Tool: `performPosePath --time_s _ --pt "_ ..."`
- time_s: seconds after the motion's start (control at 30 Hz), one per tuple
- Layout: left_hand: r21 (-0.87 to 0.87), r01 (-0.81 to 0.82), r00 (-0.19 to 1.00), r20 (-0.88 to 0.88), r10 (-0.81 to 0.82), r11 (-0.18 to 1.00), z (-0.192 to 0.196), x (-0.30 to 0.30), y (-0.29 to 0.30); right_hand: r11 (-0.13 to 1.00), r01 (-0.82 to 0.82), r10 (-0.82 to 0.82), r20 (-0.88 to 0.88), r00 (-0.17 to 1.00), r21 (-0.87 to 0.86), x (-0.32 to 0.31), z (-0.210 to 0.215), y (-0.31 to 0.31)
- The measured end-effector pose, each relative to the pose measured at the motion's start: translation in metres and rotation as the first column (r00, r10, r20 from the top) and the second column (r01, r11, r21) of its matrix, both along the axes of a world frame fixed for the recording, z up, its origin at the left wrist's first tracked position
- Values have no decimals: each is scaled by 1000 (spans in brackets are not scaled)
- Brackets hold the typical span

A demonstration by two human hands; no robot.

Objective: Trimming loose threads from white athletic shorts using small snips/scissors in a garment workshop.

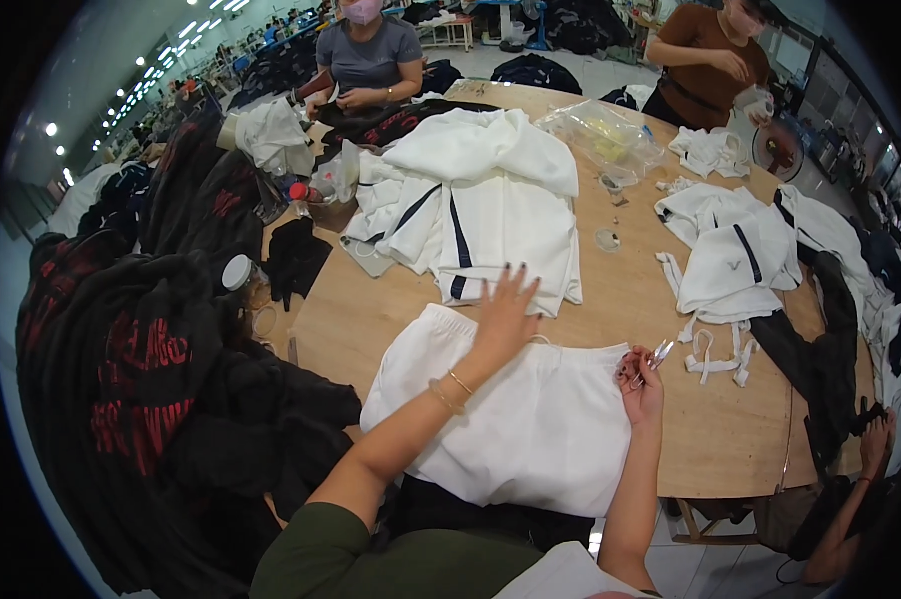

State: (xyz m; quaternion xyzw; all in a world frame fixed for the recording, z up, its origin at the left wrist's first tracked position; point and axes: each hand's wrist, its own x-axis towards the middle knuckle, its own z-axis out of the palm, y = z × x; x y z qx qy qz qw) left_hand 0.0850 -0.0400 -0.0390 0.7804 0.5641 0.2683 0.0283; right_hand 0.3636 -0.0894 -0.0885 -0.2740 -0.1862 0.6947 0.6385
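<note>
White pants (520,429) with a gathered waistband lie across the table's near edge and hang toward my lap. My left hand (508,317) has its fingers spread over the lower edge of a pile of folded white garments (515,225) with dark navy stripes. Its wrist, with bracelets, crosses above the waistband. At the right end of the waistband, my right hand (642,382) is closed around small metal thread snips (662,351), their blades pointing up and away. Whether its fingers also pinch the cloth, I cannot tell.
Black garments with red lettering (151,389) are heaped at the left. A jar with a white lid (238,273) stands beside them. White garments (735,250) and cut strips (715,359) lie rightward on the wooden table (710,439). A clear plastic bag (610,140) and two people are beyond; another person's hand (878,439) is at right.
</note>
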Motion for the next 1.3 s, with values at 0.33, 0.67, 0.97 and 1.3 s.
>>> performPosePath --time_s 0.33,0.67,0.97,1.3 --pt "-26 252 847 489 -208 967 -5 55 -63 999 -35 35 0 999 4 -3 0 -2" --pt "25 121 924 363 -122 992 -37 60 -65 996 39 -47 -109 993 -76 6 -11 -4" --pt "-123 107 753 658 0 987 -34 55 -55 998 -55 55 -15 998 21 5 -7 6" --pt "-365 -110 936 275 220 924 -26 67 -35 979 102 -118 -78 990 -178 -1 6 -6"
